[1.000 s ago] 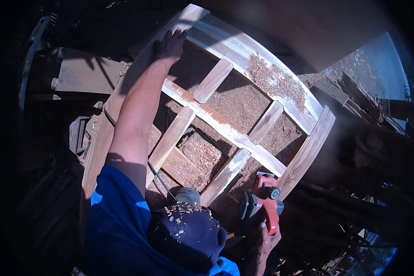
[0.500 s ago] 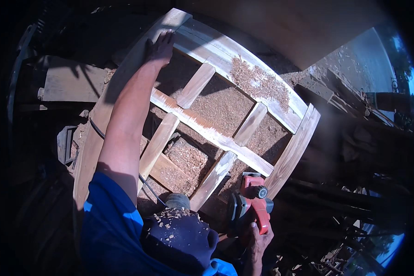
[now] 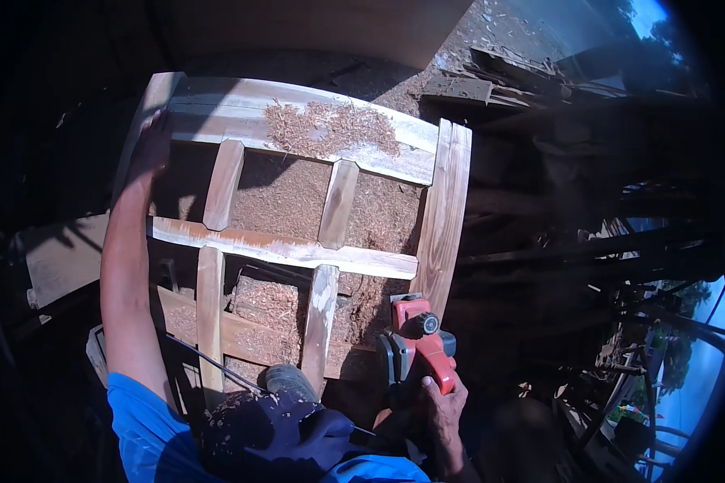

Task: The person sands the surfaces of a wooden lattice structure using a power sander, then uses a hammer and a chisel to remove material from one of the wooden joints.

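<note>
A panelled wooden door frame (image 3: 284, 251) lies in front of me, its rails and short uprights enclosing open gaps. My right hand (image 3: 445, 402) wraps round the rear handle of a red electric planer (image 3: 413, 318) with a black round knob. The planer sits at the near end of the right-hand side board (image 3: 447, 209). Stretched out to the far left corner, my left hand (image 3: 155, 145) lies on the wood with its fingers extended, partly in shadow. A heap of wood shavings (image 3: 330, 129) rests on the wide far rail.
Shavings (image 3: 290, 193) cover the ground below the gaps. A black cord (image 3: 217, 364) crosses the near left upright. A shoe (image 3: 292, 380) is close to the near edge. Scrap boards (image 3: 491, 80) are piled beyond the far right corner, and a brown board (image 3: 64, 258) lies at left.
My view has turned, so the door frame appears straighter and farther left. The planer keeps about the same place on the right side board, and my left hand stays at the far left corner.
</note>
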The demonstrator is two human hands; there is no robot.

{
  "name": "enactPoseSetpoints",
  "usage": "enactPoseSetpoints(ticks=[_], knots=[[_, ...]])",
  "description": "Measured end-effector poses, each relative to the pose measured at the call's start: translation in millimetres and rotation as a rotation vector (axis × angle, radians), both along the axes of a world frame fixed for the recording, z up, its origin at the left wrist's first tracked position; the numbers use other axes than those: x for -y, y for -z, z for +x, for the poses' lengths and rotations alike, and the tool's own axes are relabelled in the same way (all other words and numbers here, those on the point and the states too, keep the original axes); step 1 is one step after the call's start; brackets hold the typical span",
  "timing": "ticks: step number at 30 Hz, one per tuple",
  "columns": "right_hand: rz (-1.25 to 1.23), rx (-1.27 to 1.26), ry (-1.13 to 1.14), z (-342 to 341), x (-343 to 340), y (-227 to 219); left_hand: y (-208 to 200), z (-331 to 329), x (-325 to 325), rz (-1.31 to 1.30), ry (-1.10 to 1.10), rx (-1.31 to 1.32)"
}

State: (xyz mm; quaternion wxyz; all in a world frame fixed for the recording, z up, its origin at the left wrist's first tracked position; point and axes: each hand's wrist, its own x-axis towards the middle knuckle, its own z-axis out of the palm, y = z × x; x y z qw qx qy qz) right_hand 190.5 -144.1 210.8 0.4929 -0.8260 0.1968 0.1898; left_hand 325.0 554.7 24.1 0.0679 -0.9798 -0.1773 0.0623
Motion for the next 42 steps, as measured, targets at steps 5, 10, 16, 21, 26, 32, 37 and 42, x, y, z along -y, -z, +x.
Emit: enactPoseSetpoints(ticks=[5, 10, 16, 21, 26, 32, 37, 42], knots=[[0.019, 0.084, -0.001, -2, 22, 10, 19, 3, -36, -0.139, -0.096, 0.095], [0.069, 0.102, 0.078, 9, 23, -1, 35, 23, -25, -0.477, -0.287, 0.281], [-0.049, 0.127, 0.076, 6, 37, 3, -1, 108, 117, -0.337, 0.201, 0.147], [-0.062, 0.108, 0.083, -6, 52, 19, -27, 223, 304, -0.532, 0.458, 0.102], [-0.018, 0.043, 0.19, -12, 48, 20, -17, 305, 394, -0.572, 0.429, -0.004], [-0.008, 0.004, 0.226, -12, 66, 34, 1, 354, 413, -0.898, 0.273, -0.026], [-0.026, -0.09, 0.191, 3, 73, 33, 24, 373, 396, -1.058, 0.28, 0.033], [-0.046, -0.007, 0.153, 4, 75, 42, 18, 372, 403, -1.114, 0.188, 0.043]])
